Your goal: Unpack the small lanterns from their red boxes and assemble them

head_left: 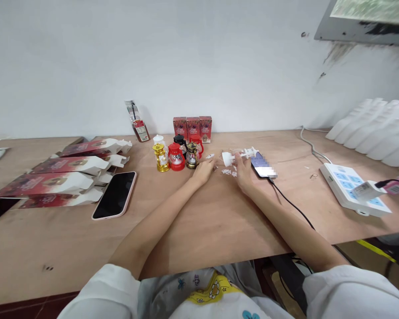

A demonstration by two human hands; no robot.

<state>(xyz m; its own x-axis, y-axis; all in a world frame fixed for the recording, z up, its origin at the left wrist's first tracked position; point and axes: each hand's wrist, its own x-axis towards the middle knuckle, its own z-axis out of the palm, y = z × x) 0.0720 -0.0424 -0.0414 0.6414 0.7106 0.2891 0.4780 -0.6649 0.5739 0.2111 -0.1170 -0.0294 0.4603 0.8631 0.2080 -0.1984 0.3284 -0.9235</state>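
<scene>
My right hand [243, 173] is closed around a white plastic lantern part [228, 159], held on its side with the wide round end to the left. My left hand [202, 173] rests low over the table, fingertips drawn together; whatever is between them is too small to make out. Small white cut-out pieces [226, 171] lie between the two hands, and another white piece [210, 156] sits just beyond the left fingertips. To the left stand several small lanterns, among them a gold one [161, 157], a red one [176, 157] and a bronze one [192, 156].
Three red boxes [193, 129] stand by the wall. Flattened red-and-white cartons [53, 183] and a phone [115, 195] lie left. Another phone [260, 163] with a black cable is beside my right hand. A power strip [344, 179] and stacked white forms [369, 128] occupy the right.
</scene>
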